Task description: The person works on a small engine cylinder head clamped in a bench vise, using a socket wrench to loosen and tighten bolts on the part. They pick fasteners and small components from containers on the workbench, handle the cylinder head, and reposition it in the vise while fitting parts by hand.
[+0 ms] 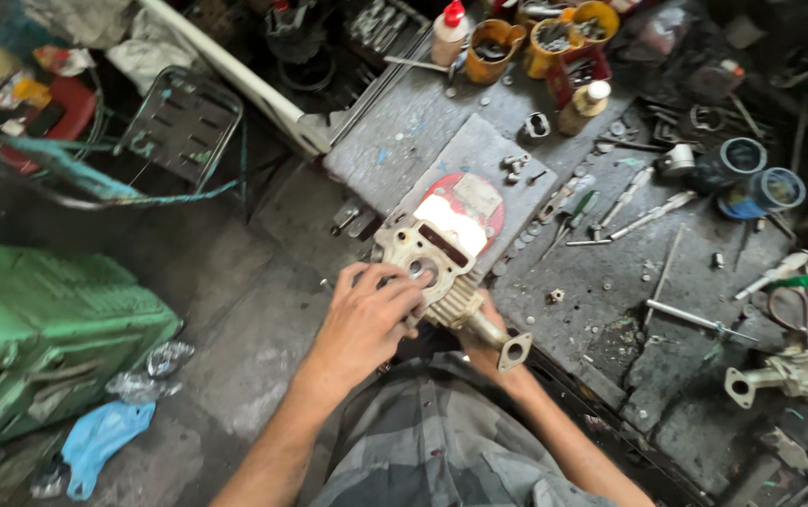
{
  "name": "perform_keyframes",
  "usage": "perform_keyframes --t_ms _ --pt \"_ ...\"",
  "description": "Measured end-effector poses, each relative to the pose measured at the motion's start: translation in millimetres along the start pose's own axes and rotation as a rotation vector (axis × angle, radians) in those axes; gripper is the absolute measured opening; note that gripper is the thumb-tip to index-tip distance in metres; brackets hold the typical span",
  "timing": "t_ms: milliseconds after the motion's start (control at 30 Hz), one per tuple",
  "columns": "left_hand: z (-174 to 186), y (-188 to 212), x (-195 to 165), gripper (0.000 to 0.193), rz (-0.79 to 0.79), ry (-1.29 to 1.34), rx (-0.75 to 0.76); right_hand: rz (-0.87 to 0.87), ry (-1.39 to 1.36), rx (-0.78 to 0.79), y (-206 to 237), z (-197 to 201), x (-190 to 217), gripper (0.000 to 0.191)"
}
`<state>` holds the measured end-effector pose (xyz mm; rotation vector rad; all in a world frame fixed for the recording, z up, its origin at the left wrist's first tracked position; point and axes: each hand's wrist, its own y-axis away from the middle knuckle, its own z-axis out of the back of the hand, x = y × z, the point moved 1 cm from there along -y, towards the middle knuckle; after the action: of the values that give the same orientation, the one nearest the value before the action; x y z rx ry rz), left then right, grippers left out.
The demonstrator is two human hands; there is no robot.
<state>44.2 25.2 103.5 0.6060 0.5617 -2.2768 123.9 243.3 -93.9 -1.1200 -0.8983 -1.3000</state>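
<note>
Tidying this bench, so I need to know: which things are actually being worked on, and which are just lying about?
In use:
engine cylinder
left hand on top of it
right hand underneath it

Lying about:
screwdrivers
yellow cups
glue bottle
second engine part
green box

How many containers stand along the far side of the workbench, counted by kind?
Yellow cups: 3
Squeeze bottles with caps: 2
Open round tins: 2
Total: 7
</note>
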Motion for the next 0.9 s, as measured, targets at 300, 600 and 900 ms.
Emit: perform_keyframes --t_ms 300,600,900 --pt "-6.9 10.0 0.5 0.041 0.006 -0.026 -0.066 -0.429 -0.584 0.233 -3.0 10.8 -31.9 0.015" --pt "-5.0 2.5 -9.4 0.045 0.091 -0.106 -0.02 -0.447 -0.214 0.136 13.3 4.8 -24.9 0.019" --pt "-1.8 -1.4 -11.0 0.068 0.102 -0.066 0.047 -0.446 -0.745 0.01 22.2 -16.0 -42.8 0.027"
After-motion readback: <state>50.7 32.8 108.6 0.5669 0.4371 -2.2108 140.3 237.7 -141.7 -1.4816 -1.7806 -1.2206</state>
